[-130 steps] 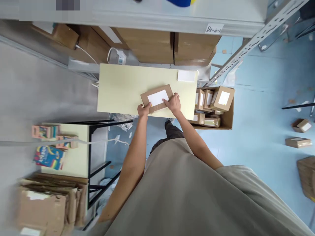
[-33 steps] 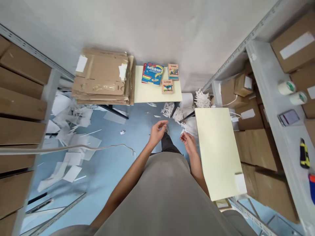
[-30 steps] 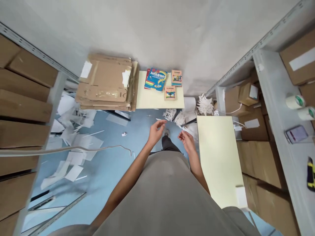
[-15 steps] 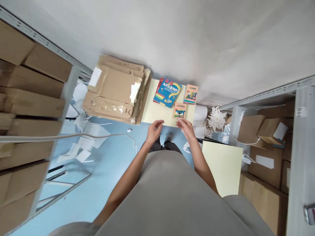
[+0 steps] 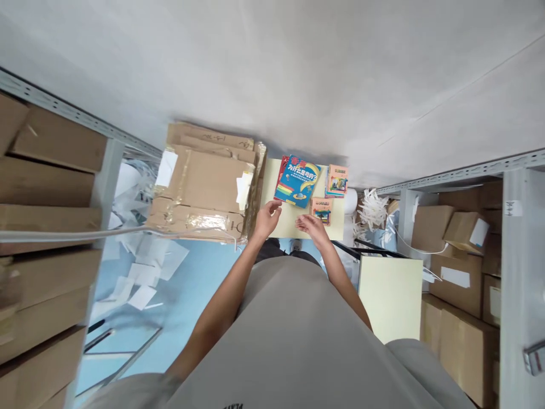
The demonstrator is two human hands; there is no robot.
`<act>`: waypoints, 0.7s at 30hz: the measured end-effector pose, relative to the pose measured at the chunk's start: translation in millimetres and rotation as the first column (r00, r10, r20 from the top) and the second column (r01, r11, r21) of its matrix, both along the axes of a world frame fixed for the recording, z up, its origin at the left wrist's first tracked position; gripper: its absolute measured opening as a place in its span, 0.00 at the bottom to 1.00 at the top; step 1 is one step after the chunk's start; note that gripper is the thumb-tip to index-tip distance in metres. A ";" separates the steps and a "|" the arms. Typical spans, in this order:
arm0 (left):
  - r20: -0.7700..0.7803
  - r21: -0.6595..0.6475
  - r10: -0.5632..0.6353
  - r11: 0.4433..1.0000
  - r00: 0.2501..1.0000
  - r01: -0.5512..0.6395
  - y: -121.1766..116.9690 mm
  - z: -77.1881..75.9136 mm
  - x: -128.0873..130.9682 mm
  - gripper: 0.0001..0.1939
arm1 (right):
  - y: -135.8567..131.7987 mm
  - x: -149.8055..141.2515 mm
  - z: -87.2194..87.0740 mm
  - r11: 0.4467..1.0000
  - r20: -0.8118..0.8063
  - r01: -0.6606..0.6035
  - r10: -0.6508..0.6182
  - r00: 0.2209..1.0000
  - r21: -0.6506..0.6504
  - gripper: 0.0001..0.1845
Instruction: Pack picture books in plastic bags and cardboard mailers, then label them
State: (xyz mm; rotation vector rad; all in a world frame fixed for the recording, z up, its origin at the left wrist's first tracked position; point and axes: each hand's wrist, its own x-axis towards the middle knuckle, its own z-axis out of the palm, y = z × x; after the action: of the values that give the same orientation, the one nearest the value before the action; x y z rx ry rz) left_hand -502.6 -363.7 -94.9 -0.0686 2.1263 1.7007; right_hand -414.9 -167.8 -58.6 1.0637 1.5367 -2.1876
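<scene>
My left hand (image 5: 268,219) hovers at the near edge of a pale yellow table (image 5: 288,222), fingers loosely bent and apart, holding nothing. Across from it, my right hand (image 5: 313,228) is also empty, its fingers slightly curled beside a small orange booklet (image 5: 321,209); I cannot tell whether they touch it. A large blue book (image 5: 298,182) with Chinese lettering lies tilted beyond both hands, partly covering a red book (image 5: 283,165). To its right is a small stack of orange-covered booklets (image 5: 338,180).
Flattened cardboard boxes (image 5: 208,179) are piled left of the books. Shelves with cartons (image 5: 51,190) stand on both sides. Shredded paper (image 5: 373,209) and a white roll (image 5: 350,200) sit at right, near another pale tabletop (image 5: 390,295). Paper sheets (image 5: 145,274) litter the floor.
The camera view has shifted, so the table and books appear lower. Both hands have moved in over the table's near edge, toward the books. The books keep their arrangement.
</scene>
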 end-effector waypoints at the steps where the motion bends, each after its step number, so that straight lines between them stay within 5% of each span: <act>1: 0.006 0.005 -0.006 1.000 1.000 0.006 -6.7 -1.5 -7.2 0.13 | -6.3 -4.5 0.1 1.000 0.000 -0.006 0.006 1.000 0.001 0.28; 12: 0.110 -0.058 -0.065 0.996 0.992 0.071 -29.7 -37.5 -46.4 0.16 | -24.1 -24.3 -26.2 0.995 0.073 0.047 -0.054 0.996 0.090 0.23; 17: 0.161 -0.144 -0.016 0.989 0.987 0.040 -7.2 -60.4 -58.1 0.28 | -6.5 -48.6 -62.1 0.955 0.166 0.024 -0.076 0.983 0.297 0.20; 21: 0.100 -0.201 -0.031 0.978 0.995 0.050 20.9 -74.0 -74.0 0.29 | 7.3 -77.7 -92.5 0.887 0.180 -0.118 0.040 0.983 0.446 0.32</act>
State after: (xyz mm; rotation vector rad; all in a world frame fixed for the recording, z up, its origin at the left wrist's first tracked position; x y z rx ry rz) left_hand -576.6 -342.9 -168.8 -0.1618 2.2061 1.4235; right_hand -492.5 -160.5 -151.1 1.2484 2.0281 -1.6685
